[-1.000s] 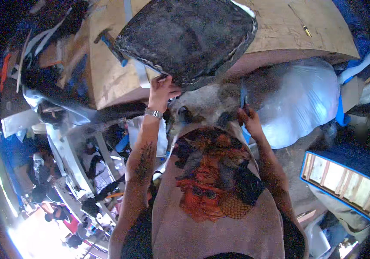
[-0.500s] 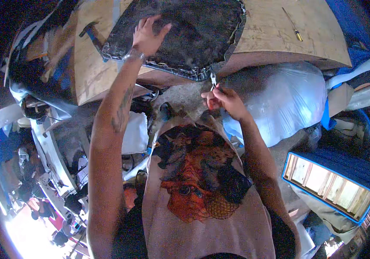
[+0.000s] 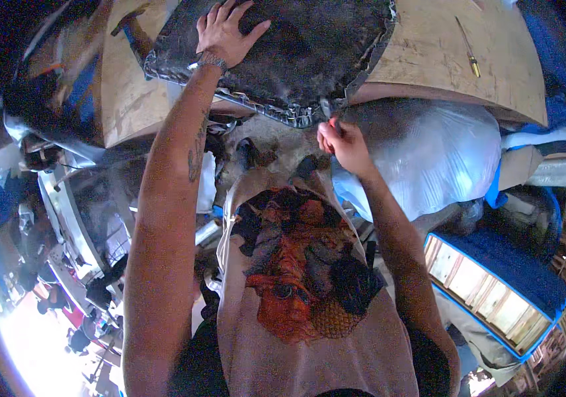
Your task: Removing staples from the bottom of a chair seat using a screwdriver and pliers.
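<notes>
Head view looks down on a dark, worn seat cushion (image 3: 276, 53) lying on a plywood counter (image 3: 428, 59), its near corner hanging over the counter's front edge. The left hand (image 3: 225, 33) lies flat on the cushion's top, fingers (image 3: 246, 23) spread apart and pressing down. The right hand (image 3: 341, 142) is at the overhanging corner, just under the ragged trim, fingers curled together as if pinching something small; what they hold is too small to make out.

To do this step well, I judge the flat hand should keep firm weight on the cushion so it does not slide, while the right hand works close to the edge and pulls along the seam, not away from it.

The cushion's frayed corner sits just above the right fingertips, touching or nearly so. A yellow-handled screwdriver (image 3: 466, 47) lies on the counter well apart to the right. A large clear plastic bag (image 3: 428, 149) bulges just beside the right hand.
</notes>
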Demonstrator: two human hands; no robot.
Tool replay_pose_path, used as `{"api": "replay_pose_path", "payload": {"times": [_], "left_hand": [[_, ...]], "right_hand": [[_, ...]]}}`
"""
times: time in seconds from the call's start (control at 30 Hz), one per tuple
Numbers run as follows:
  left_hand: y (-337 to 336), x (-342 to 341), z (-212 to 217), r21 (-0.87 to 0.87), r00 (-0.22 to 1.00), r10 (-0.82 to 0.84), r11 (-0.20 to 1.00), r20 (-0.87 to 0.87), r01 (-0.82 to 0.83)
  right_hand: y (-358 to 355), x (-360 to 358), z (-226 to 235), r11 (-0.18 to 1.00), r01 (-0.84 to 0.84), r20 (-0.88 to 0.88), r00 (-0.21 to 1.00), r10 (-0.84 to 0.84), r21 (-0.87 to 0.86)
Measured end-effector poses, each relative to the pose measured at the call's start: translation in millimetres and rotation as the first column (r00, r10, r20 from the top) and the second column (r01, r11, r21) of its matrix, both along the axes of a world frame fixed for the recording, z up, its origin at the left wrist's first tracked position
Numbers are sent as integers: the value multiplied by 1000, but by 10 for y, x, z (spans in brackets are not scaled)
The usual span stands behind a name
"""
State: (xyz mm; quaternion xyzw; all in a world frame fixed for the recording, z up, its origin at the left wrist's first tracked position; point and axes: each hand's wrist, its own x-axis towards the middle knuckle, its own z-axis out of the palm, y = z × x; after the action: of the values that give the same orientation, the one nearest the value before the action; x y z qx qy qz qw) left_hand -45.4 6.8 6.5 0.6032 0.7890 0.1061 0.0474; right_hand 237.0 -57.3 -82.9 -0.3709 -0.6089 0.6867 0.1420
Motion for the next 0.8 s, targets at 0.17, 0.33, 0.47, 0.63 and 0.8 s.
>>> {"api": "replay_pose_path", "payload": {"times": [0.17, 0.33, 0.47, 0.63, 0.8], "left_hand": [[-41, -51, -39, -72, 999, 19, 997, 35, -16], [10, -9, -12, -84, 999, 39, 996, 33, -36], [-27, -51, -43, -61, 999, 41, 997, 23, -39], [8, -10, -83, -37, 1000, 2, 999, -29, -3], [48, -37, -92, -26, 1000, -5, 1000, -15, 5]], "right_hand": [[-108, 226, 164, 981, -117, -45, 993, 112, -153], [207, 104, 453, 928, -371, 249, 903, 351, 37], [165, 25, 506, 940, -333, 214, 926, 310, 79], [-72, -19, -212, 940, -99, 287, 958, 1, 326], [-151, -115, -394, 948, 79, 14, 996, -88, 309]]}}
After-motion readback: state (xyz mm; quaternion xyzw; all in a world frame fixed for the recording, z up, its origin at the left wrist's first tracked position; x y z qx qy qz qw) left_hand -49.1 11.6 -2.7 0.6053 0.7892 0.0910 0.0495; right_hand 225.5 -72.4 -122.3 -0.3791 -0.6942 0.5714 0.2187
